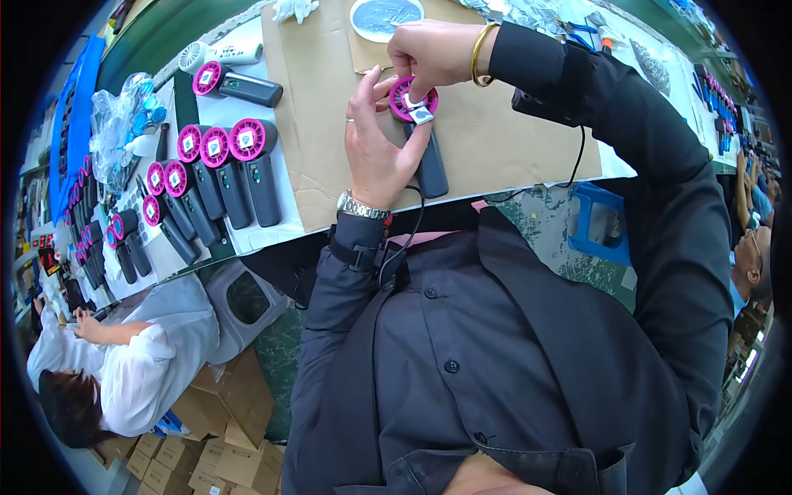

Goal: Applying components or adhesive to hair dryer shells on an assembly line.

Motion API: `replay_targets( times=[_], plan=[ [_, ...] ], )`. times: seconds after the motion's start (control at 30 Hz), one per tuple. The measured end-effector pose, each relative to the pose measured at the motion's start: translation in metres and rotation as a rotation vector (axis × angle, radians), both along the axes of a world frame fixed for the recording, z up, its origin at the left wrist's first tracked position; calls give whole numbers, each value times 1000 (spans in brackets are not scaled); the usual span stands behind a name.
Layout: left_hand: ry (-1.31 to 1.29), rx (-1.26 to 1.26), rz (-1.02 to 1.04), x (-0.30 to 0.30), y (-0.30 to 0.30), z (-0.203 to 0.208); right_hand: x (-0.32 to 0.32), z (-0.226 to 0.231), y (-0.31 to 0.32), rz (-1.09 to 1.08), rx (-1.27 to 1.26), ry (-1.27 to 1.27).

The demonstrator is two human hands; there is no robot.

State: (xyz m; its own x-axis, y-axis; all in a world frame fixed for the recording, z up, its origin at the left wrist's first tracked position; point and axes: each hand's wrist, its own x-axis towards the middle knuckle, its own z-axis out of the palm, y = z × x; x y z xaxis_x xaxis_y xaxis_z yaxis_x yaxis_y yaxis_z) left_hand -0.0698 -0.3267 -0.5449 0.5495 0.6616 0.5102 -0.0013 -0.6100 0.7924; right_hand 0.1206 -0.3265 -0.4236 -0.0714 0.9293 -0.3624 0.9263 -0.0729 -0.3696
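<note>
A handheld fan (431, 169) with a dark grey handle and magenta grille lies on the cardboard sheet, its handle toward me. My left hand (377, 157) is wrapped round the fan's head, thumb on the near side and fingers on the far side. Above the grille my right hand (431, 59) reaches in from the right with fingers pinched together. Its thumb tip rests at a small white square piece (421, 115) at the grille's middle; the fingertips partly hide it.
Several matching fans (247, 140) with white squares on their grilles lie at left. A white round dish (386, 18) sits beyond my hands on the cardboard (313, 49). A black cable (579, 157) crosses the right side. A blue stool (596, 223) stands below; a co-worker (140, 363) sits at left.
</note>
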Motion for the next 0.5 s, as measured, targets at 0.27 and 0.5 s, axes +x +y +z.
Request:
replay_targets(
  times=[0.27, 0.5],
  plan=[
    [-9, 8, 37, -7, 3, 0, 2, -27, -3, 114, 197, -35],
    [-10, 53, 61, -6, -2, 5, 5, -25, -46, -100, 415, 238]
  ],
)
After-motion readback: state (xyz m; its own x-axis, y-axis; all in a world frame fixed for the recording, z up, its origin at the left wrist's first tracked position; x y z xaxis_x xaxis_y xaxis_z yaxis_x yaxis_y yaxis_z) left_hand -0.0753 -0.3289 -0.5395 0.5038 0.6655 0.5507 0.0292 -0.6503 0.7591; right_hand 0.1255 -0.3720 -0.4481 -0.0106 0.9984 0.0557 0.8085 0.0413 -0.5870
